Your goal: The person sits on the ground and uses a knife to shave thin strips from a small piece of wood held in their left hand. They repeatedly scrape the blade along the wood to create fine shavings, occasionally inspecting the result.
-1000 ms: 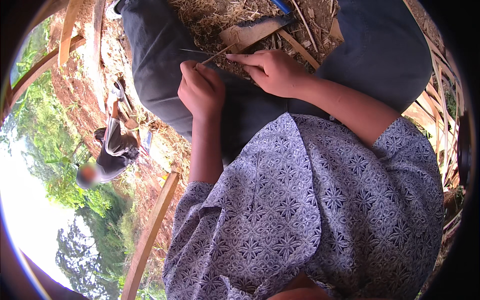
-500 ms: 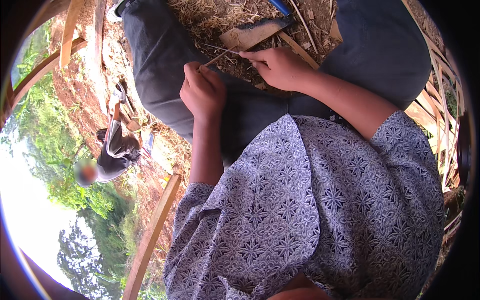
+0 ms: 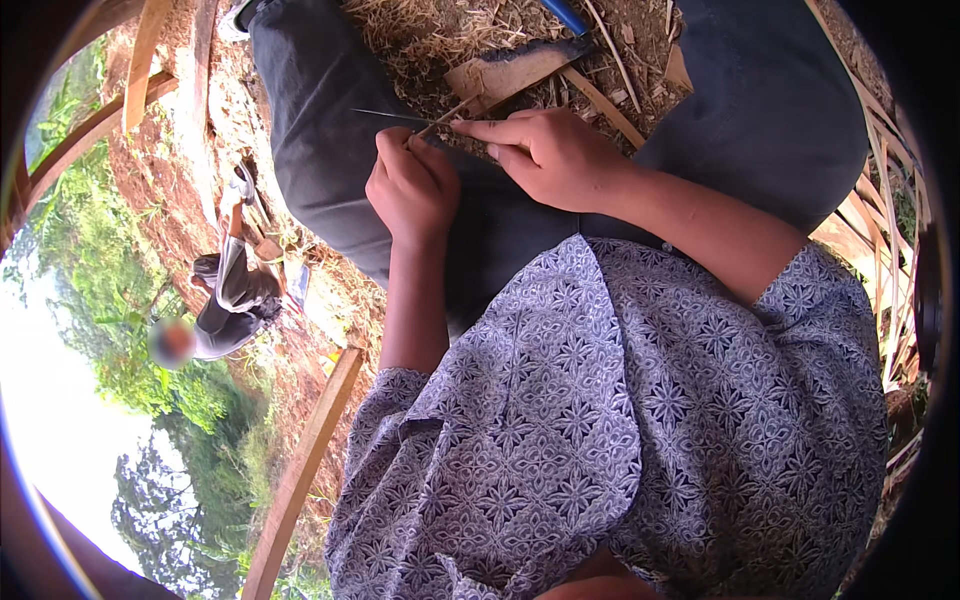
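Above my lap, my left hand (image 3: 413, 190) is closed around a thin wooden stick (image 3: 455, 112), whose free end slants up and away to the right. My right hand (image 3: 565, 158) grips a knife; its narrow blade (image 3: 385, 114) points left and crosses the stick just beyond my left fingers. The right index finger stretches along toward the crossing. Most of the knife's handle is hidden in my right hand.
Between my legs, a flat wooden piece with a dark edge (image 3: 515, 75) lies on shavings beside a blue-handled tool (image 3: 565, 15). Long wood strips (image 3: 885, 220) are heaped at the right. A wooden post (image 3: 305, 470) stands left; beyond it another person (image 3: 235, 305) sits on the slope.
The knife blade has shifted left and a little nearer across the stick. My right hand has come slightly nearer; my left hand has moved slightly right.
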Action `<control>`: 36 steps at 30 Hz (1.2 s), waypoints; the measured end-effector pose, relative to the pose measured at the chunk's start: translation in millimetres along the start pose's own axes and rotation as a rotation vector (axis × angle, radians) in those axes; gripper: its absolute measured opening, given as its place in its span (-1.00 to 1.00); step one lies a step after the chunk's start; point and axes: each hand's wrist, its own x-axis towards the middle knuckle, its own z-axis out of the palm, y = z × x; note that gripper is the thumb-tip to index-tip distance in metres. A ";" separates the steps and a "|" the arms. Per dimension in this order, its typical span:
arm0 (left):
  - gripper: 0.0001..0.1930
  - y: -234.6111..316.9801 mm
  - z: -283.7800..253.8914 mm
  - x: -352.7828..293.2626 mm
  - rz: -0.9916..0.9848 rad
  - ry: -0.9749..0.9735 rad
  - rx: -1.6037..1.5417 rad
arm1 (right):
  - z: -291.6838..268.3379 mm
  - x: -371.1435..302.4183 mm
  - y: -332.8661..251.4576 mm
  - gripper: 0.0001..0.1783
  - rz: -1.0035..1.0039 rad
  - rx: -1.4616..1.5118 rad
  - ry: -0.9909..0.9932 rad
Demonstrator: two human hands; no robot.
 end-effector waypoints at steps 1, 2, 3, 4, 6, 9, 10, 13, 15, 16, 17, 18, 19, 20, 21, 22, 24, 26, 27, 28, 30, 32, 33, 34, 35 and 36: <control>-0.95 0.8 -0.3 -1.8 -0.010 0.000 -0.003 | 0.7 -1.6 -3.6 -0.54 -0.071 0.032 0.049; -0.95 0.9 -0.1 -3.3 -0.008 -0.005 -0.010 | -0.6 -0.4 3.6 -0.53 0.046 0.011 -0.012; -0.95 0.1 0.2 -0.7 0.001 -0.005 -0.017 | -6.5 6.8 12.9 -0.52 0.156 -0.012 -0.065; -0.95 -0.3 0.1 1.5 0.010 -0.005 -0.023 | -10.0 11.1 17.3 -0.51 0.267 -0.034 -0.119; -0.95 3.0 -1.0 0.7 -0.002 -0.003 -0.035 | 1.9 -1.0 9.1 -0.54 0.005 0.012 0.000; -0.94 3.9 -1.1 1.7 -0.008 -0.011 -0.038 | -0.2 7.7 17.8 -0.54 0.076 0.007 -0.009; -0.94 3.3 -1.8 3.7 -0.004 -0.012 -0.034 | -4.9 13.4 22.3 -0.53 0.221 -0.052 -0.070; -0.95 1.6 1.6 -1.3 -0.001 0.004 -0.018 | 5.5 2.1 11.4 -0.55 -0.029 0.013 0.041; -0.95 1.0 0.7 -3.1 -0.026 -0.017 -0.017 | 0.8 5.1 10.3 -0.53 0.125 0.009 -0.060; -0.95 -0.3 0.1 0.5 -0.031 -0.019 -0.012 | -2.5 12.1 23.0 -0.51 0.270 -0.050 -0.142; -0.95 0.0 -0.6 1.4 -0.027 -0.017 -0.018 | -1.0 10.6 28.0 -0.50 0.255 -0.049 -0.105; -0.95 -0.2 -0.3 0.2 -0.026 -0.013 -0.025 | 0.4 10.7 20.9 -0.51 0.151 -0.004 -0.058; -0.95 1.2 0.8 -2.3 -0.025 -0.015 -0.033 | 2.4 4.8 8.3 -0.52 0.051 0.041 -0.011; -0.95 1.0 2.1 -2.1 -0.027 -0.016 -0.032 | 3.6 1.1 2.1 -0.53 -0.048 0.087 0.035; -0.95 0.3 0.7 -0.4 -0.029 -0.019 -0.030 | 3.7 5.6 8.6 -0.53 -0.073 0.042 0.068; -0.95 0.4 -0.9 0.2 -0.031 -0.021 -0.029 | -7.2 9.5 10.0 -0.50 0.312 0.019 -0.152; -0.95 3.8 -0.9 -3.6 -0.014 -0.002 -0.017 | -4.9 11.0 15.2 -0.51 0.273 -0.080 -0.132; -0.95 4.5 0.1 -2.4 -0.007 0.007 -0.009 | -1.6 -0.9 -1.8 -0.55 -0.018 0.047 0.001; -0.95 2.9 -1.2 -0.1 -0.013 0.001 -0.012 | 1.1 0.1 1.3 -0.55 -0.035 0.056 0.023; -0.95 2.0 -2.1 0.8 -0.019 -0.004 -0.014 | -3.9 6.4 10.1 -0.52 0.240 0.072 -0.143; -0.95 3.7 -0.3 -2.6 -0.026 -0.006 -0.022 | -11.0 7.9 15.9 -0.52 0.365 -0.061 -0.182; -0.95 4.3 0.4 0.5 -0.026 -0.006 -0.022 | 0.2 -2.7 -0.3 -0.54 -0.062 0.027 0.064; -0.94 4.9 -1.9 1.9 -0.033 -0.011 -0.019 | 4.1 -1.7 -3.0 -0.53 -0.158 0.065 0.122; -0.94 5.4 -3.4 2.1 -0.039 -0.017 -0.016 | 1.5 -0.4 3.4 -0.52 0.031 0.028 0.021; -0.94 6.2 -3.4 -1.6 -0.049 -0.017 -0.018 | -3.8 2.6 15.4 -0.51 0.220 -0.009 -0.080; -0.94 6.5 -1.0 -2.3 -0.049 -0.008 -0.019 | -8.9 7.9 22.5 -0.49 0.400 -0.047 -0.171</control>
